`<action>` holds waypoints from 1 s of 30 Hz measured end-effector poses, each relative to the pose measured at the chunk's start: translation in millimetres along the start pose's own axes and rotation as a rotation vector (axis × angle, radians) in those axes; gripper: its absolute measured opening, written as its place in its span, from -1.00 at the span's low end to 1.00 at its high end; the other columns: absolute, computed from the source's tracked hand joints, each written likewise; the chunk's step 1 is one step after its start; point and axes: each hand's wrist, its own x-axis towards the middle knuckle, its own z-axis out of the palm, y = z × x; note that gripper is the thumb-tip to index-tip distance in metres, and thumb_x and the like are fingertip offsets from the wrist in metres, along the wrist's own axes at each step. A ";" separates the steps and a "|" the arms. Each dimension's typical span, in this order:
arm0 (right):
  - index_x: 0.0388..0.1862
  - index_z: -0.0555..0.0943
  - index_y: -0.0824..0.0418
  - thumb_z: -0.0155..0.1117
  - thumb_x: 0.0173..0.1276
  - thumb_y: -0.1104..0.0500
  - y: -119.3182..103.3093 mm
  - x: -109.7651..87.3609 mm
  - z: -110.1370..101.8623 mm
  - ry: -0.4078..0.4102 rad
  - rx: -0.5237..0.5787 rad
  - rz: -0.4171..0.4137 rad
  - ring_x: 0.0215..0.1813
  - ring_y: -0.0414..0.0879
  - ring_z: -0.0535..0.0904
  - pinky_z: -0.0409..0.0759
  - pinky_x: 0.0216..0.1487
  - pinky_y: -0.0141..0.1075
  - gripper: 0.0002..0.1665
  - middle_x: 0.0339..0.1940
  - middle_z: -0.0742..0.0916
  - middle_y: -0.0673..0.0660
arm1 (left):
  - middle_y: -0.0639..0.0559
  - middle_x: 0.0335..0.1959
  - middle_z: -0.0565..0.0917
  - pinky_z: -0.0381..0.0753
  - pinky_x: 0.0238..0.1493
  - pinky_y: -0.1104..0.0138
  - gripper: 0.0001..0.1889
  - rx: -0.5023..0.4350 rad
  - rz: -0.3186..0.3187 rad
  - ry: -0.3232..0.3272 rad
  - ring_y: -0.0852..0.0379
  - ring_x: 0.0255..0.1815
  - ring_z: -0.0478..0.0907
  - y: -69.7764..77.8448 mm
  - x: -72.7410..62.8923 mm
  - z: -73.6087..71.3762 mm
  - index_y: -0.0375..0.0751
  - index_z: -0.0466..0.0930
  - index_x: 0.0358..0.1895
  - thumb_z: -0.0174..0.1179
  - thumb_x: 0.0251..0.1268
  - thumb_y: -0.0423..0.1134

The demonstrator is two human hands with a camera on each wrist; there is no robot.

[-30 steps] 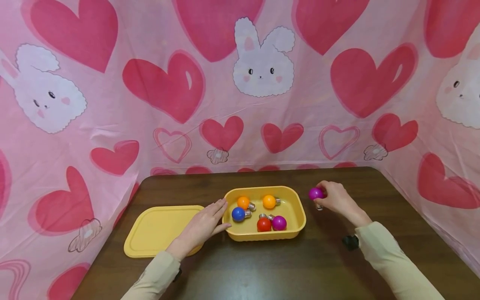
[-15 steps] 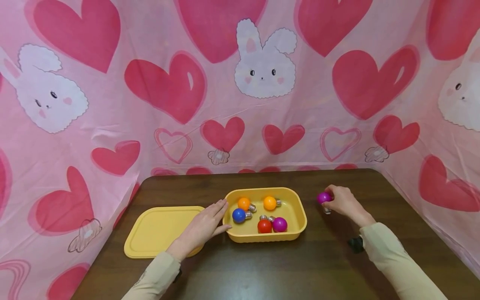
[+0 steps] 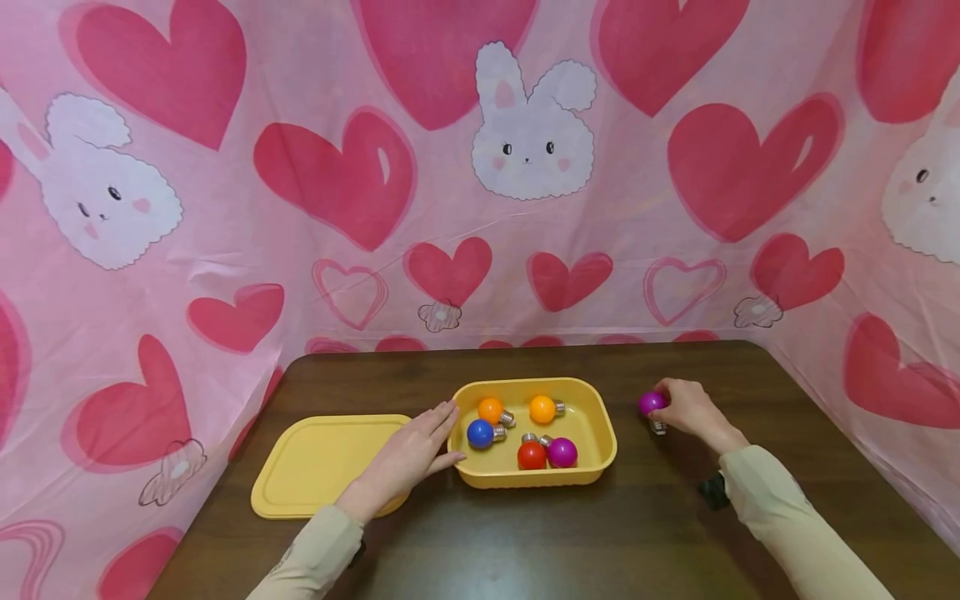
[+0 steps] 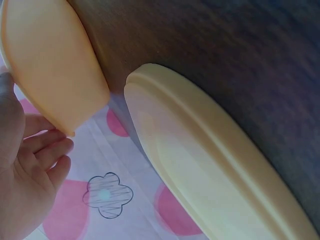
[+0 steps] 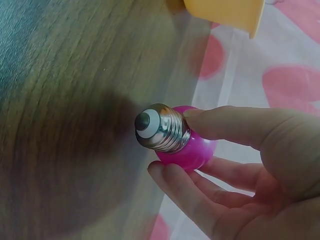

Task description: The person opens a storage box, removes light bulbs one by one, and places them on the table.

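Note:
My right hand (image 3: 693, 411) pinches a purple light bulb (image 3: 651, 405) between thumb and fingers, right of the yellow box (image 3: 534, 481). In the right wrist view the bulb's silver screw base (image 5: 162, 129) points away from the palm, close over the table. My left hand (image 3: 408, 450) rests its straight fingers on the box's left rim, thumb at the near side. Inside the box lie two orange bulbs, one of them (image 3: 542, 409) at the back, a blue bulb (image 3: 481, 433), a red bulb (image 3: 532, 455) and another purple bulb (image 3: 562, 452).
A flat yellow lid (image 3: 315, 467) lies left of the box, partly under the left forearm in the head view. The dark wooden table (image 3: 510, 550) ends at a pink cloth (image 3: 600, 208) printed with hearts and rabbits, which surrounds its back and sides.
My right hand has carried the purple bulb a little to the right and lower, away from the box. The left hand stays on the box's rim.

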 end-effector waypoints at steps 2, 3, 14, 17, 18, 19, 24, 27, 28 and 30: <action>-0.05 0.54 0.58 0.45 0.13 0.22 2.3 1.2 0.6 -0.003 -0.002 0.007 -0.24 0.13 0.60 0.69 -0.11 0.04 -0.47 -0.21 0.70 0.44 | -0.17 0.45 0.43 0.47 0.40 0.06 -0.24 -0.003 0.000 -0.001 -0.08 0.45 0.42 0.0 0.0 0.7 -0.30 0.34 0.43 0.14 0.36 0.19; -0.04 0.54 0.59 0.45 0.13 0.22 3.2 1.8 0.9 -0.005 -0.001 0.010 -0.24 0.14 0.60 0.70 -0.11 0.04 -0.46 -0.20 0.70 0.45 | -0.17 0.45 0.43 0.47 0.40 0.05 -0.24 -0.005 0.000 0.000 -0.08 0.45 0.42 -0.1 0.0 1.2 -0.30 0.35 0.43 0.14 0.36 0.19; 0.00 0.52 0.58 0.44 0.15 0.22 8.8 8.6 2.6 -0.007 0.025 0.031 -0.25 0.14 0.58 0.71 -0.07 0.07 -0.45 -0.16 0.69 0.47 | -0.18 0.41 0.48 0.50 0.38 0.06 -0.25 -0.002 0.016 0.051 -0.10 0.42 0.45 -0.9 0.0 2.8 -0.31 0.39 0.40 0.18 0.33 0.17; 0.01 0.51 0.59 0.43 0.15 0.22 9.5 9.5 2.9 -0.010 0.027 0.035 -0.24 0.14 0.58 0.71 -0.06 0.07 -0.44 -0.15 0.68 0.48 | -0.18 0.41 0.47 0.49 0.38 0.06 -0.26 -0.003 0.014 0.045 -0.10 0.43 0.44 -0.9 0.1 2.0 -0.32 0.39 0.40 0.17 0.35 0.17; 0.01 0.51 0.59 0.43 0.15 0.22 9.6 9.5 3.0 -0.011 0.026 0.033 -0.24 0.14 0.58 0.70 -0.06 0.07 -0.43 -0.15 0.68 0.48 | -0.18 0.42 0.47 0.49 0.39 0.06 -0.26 -0.001 0.014 0.042 -0.10 0.43 0.44 -0.9 0.0 1.7 -0.31 0.39 0.40 0.16 0.35 0.17; 0.02 0.51 0.59 0.43 0.16 0.22 9.3 9.3 3.0 -0.011 0.025 0.031 -0.23 0.14 0.59 0.70 -0.06 0.07 -0.43 -0.14 0.68 0.48 | -0.18 0.42 0.47 0.49 0.39 0.06 -0.26 0.002 0.014 0.041 -0.10 0.43 0.44 -1.0 -0.1 1.8 -0.31 0.39 0.40 0.15 0.36 0.18; 0.02 0.51 0.59 0.43 0.18 0.21 9.3 8.7 3.2 -0.013 0.026 0.027 -0.23 0.14 0.59 0.70 -0.08 0.07 -0.43 -0.14 0.68 0.49 | -0.18 0.42 0.47 0.49 0.39 0.07 -0.25 0.001 0.016 0.046 -0.09 0.43 0.44 -1.8 -0.5 2.7 -0.31 0.38 0.41 0.15 0.35 0.19; 0.03 0.50 0.59 0.43 0.19 0.20 9.5 8.8 3.7 -0.018 0.031 0.033 -0.23 0.14 0.58 0.70 -0.07 0.06 -0.43 -0.13 0.68 0.48 | -0.17 0.43 0.46 0.48 0.39 0.06 -0.25 -0.002 0.012 0.039 -0.09 0.44 0.44 -2.0 -0.3 3.6 -0.30 0.38 0.41 0.15 0.35 0.19; 0.03 0.50 0.58 0.43 0.19 0.20 9.7 8.8 4.0 -0.021 0.033 0.036 -0.22 0.14 0.58 0.70 -0.07 0.06 -0.43 -0.13 0.68 0.48 | -0.17 0.43 0.46 0.48 0.39 0.06 -0.26 -0.002 0.012 0.037 -0.09 0.44 0.43 -2.1 -0.1 4.1 -0.31 0.38 0.41 0.15 0.36 0.18; 0.04 0.50 0.58 0.43 0.19 0.20 10.0 9.0 4.3 -0.024 0.036 0.038 -0.21 0.15 0.58 0.70 -0.06 0.06 -0.43 -0.12 0.67 0.48 | -0.17 0.43 0.45 0.48 0.40 0.06 -0.26 -0.004 0.009 0.032 -0.09 0.44 0.43 -2.0 0.3 4.3 -0.31 0.38 0.41 0.15 0.36 0.18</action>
